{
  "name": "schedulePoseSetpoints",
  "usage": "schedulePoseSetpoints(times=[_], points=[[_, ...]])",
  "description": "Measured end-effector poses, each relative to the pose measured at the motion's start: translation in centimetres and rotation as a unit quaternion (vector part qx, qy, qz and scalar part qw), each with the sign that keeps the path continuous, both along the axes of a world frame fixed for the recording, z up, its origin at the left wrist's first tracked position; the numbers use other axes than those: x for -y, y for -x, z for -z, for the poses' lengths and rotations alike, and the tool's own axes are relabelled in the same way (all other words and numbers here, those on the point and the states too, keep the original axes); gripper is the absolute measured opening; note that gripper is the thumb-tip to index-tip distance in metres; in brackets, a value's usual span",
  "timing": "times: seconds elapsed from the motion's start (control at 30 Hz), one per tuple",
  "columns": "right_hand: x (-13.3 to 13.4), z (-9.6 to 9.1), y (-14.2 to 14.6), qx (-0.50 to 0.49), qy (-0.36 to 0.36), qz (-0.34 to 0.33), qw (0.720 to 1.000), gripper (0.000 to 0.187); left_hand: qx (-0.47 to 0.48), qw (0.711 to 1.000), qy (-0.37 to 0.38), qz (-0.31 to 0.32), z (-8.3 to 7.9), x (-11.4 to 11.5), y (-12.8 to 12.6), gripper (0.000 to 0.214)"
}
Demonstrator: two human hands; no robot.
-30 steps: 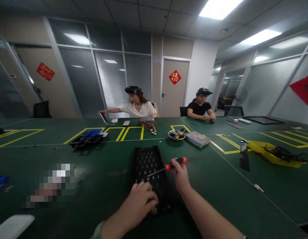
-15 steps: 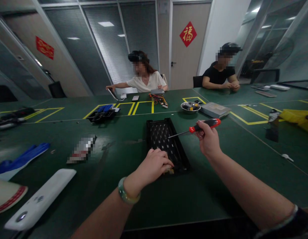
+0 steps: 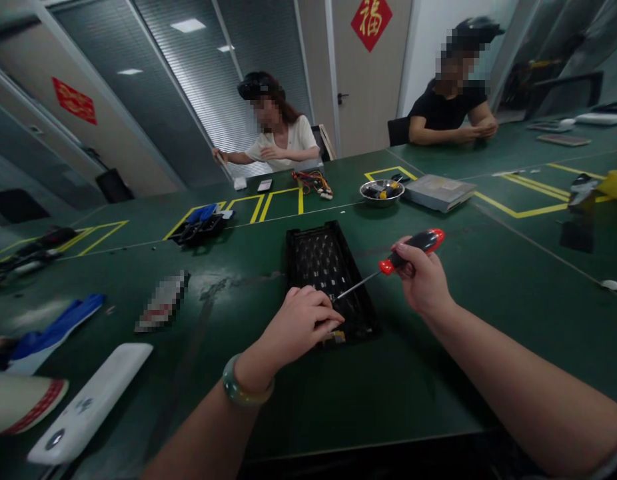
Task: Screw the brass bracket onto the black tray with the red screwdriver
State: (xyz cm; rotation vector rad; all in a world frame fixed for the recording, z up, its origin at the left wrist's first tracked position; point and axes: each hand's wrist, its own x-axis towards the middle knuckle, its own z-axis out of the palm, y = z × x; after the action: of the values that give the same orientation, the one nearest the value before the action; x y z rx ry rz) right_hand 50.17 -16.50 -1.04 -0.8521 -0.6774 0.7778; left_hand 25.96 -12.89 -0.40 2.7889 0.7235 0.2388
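The screwdriver handle (image 3: pixel 413 247) you grip is glossy red and black plastic, and its shaft (image 3: pixel 359 285) is smooth, bright metal. The perforated tray (image 3: pixel 313 257) looks like matt black plastic. Your bangle (image 3: pixel 241 380) is polished and glassy, like stone. At the far side, the bowl (image 3: pixel 382 191) is shiny steel, and the green bench top (image 3: pixel 308 407) is smooth, faintly glossy and scuffed.

The screwdriver handle (image 3: pixel 417 243) is red and black, the tray (image 3: pixel 313 257) black.
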Motion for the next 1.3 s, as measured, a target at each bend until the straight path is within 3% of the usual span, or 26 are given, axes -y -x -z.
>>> schedulePoseSetpoints(times=[0.7, 1.3], points=[[0.63, -0.59, 0.10, 0.031, -0.016, -0.006, 0.999, 0.012, 0.023, 0.999, -0.019, 0.040, 0.01, 0.07, 0.26, 0.009], [0.80, -0.58, 0.04, 0.045, -0.017, -0.011, 0.999, 0.013, 0.009, 0.998, 0.011, 0.055, -0.76, -0.23, 0.73, 0.012]])
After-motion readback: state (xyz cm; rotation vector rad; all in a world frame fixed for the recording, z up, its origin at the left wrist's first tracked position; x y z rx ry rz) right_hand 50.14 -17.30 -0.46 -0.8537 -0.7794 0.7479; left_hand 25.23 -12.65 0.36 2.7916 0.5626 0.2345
